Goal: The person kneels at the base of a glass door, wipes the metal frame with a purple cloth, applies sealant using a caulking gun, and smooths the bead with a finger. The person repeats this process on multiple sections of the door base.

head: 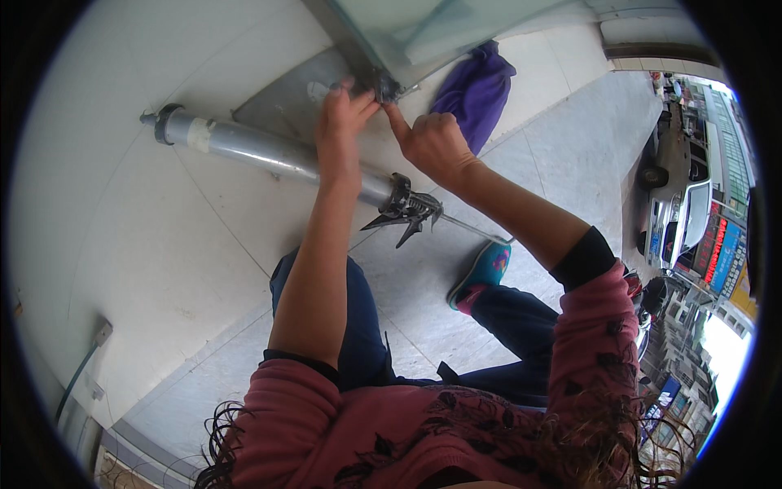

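Note:
At the lower corner of a glass panel, a dark, dirty-looking piece sits low near the floor. Fingers of my left hand reach to its left side; whether they grip anything is hard to see. My right hand touches the same piece with its extended index finger, the other fingers curled. Beneath my left forearm lies a metal-barrelled caulking gun. Its black trigger handle and bent rod point towards my foot, while its nozzle end is at the left.
A purple cloth lies right of the glass corner. My teal shoe is beside the rod's hooked end. A plug with a cable is at the lower left. Outside, a parked vehicle stands at the far right.

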`<state>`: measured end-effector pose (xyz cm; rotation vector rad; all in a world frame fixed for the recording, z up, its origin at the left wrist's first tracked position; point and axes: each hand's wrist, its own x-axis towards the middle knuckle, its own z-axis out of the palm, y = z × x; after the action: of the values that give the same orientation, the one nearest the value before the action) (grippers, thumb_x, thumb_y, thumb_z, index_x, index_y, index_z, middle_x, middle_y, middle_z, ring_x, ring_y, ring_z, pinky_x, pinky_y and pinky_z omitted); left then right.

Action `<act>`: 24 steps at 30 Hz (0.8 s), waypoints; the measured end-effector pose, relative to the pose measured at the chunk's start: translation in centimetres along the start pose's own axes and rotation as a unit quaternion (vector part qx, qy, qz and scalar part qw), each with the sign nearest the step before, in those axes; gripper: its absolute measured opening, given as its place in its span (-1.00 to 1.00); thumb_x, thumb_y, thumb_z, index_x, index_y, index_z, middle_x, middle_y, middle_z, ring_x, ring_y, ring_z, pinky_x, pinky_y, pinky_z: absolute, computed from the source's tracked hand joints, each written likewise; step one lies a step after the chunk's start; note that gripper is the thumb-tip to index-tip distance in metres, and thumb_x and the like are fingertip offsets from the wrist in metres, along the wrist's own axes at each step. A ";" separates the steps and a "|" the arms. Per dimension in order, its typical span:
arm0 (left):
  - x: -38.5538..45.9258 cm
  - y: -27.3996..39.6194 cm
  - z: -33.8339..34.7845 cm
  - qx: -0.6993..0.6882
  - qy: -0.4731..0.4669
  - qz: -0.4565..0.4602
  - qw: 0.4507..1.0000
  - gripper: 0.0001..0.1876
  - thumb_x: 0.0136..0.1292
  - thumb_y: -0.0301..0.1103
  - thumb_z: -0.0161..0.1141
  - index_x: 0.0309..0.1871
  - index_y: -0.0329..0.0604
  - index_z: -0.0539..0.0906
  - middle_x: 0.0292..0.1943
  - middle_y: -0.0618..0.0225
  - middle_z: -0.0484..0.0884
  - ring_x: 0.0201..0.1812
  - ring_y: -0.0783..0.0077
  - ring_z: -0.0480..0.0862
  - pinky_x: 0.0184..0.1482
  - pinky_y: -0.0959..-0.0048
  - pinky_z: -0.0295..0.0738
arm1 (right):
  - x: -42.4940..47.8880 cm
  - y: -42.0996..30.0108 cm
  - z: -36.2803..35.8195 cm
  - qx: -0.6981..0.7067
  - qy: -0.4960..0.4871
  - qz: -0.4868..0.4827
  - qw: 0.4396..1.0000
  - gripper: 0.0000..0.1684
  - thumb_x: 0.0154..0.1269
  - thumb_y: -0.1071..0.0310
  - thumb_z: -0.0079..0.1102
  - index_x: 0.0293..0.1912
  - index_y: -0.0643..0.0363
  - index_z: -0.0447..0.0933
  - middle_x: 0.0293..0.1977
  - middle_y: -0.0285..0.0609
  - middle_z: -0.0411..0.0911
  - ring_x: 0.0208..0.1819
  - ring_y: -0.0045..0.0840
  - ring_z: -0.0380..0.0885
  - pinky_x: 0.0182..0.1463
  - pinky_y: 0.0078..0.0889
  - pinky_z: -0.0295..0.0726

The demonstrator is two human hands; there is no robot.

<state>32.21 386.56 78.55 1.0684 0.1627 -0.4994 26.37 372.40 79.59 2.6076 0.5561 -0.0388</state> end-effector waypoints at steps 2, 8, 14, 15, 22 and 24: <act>0.0 0.2 0.0 0.002 0.000 -0.003 1.000 -0.31 0.39 0.14 -0.28 0.35 -0.26 0.19 0.13 -0.04 0.49 0.18 0.18 0.49 0.33 0.24 0.07 | -0.4 0.3 0.5 0.002 -0.018 0.003 1.000 -0.26 0.04 0.38 0.06 0.29 0.27 0.24 -0.66 -0.38 0.39 -0.65 -0.64 0.39 -0.62 -0.54 0.20; -0.1 0.2 0.1 0.009 0.004 -0.004 1.000 -0.31 0.39 0.14 -0.30 0.34 -0.27 0.20 0.13 -0.02 0.51 0.16 0.20 0.50 0.30 0.26 0.12 | -3.0 0.1 -0.8 0.137 -0.009 -0.018 0.990 -0.25 0.04 0.42 0.11 0.29 0.10 0.25 -0.64 -0.29 0.41 -0.66 -0.51 0.43 -0.63 -0.42 0.31; 0.1 -0.1 0.0 0.001 0.011 -0.015 1.000 -0.32 0.40 0.13 -0.32 0.34 -0.27 0.20 0.14 0.02 0.50 0.18 0.22 0.48 0.30 0.26 0.12 | -0.1 -0.4 -3.6 0.364 0.182 0.173 0.897 -0.20 -0.08 0.46 0.11 0.28 0.16 0.26 -0.59 -0.18 0.49 -0.67 -0.28 0.48 -0.63 -0.27 0.42; 0.1 0.0 0.1 0.006 0.011 -0.017 1.000 -0.32 0.39 0.13 -0.32 0.35 -0.27 0.20 0.15 0.02 0.50 0.18 0.22 0.47 0.30 0.26 0.12 | 0.6 -0.4 -3.4 0.361 0.193 0.193 0.892 -0.20 -0.07 0.47 0.10 0.28 0.16 0.25 -0.57 -0.17 0.51 -0.67 -0.27 0.49 -0.63 -0.27 0.42; 0.0 0.0 0.1 0.012 0.017 -0.019 1.000 -0.29 0.38 0.15 -0.31 0.35 -0.28 0.17 0.17 0.03 0.48 0.20 0.24 0.46 0.31 0.23 0.08 | 2.6 0.0 -3.3 0.338 0.054 0.206 0.917 -0.20 -0.04 0.45 0.08 0.29 0.18 0.20 -0.58 -0.07 0.57 -0.58 -0.20 0.57 -0.54 -0.17 0.49; 0.0 0.0 0.1 0.014 0.017 -0.018 1.000 -0.28 0.37 0.16 -0.31 0.36 -0.29 0.17 0.16 0.04 0.49 0.20 0.25 0.46 0.31 0.22 0.08 | 2.9 -0.1 -3.0 0.340 0.060 0.215 0.914 -0.20 -0.08 0.47 0.06 0.28 0.15 0.22 -0.62 -0.07 0.55 -0.59 -0.18 0.55 -0.53 -0.14 0.49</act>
<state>32.21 386.47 78.58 1.1037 0.2061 -0.5183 28.77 374.91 81.87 3.3751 -0.0332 0.0881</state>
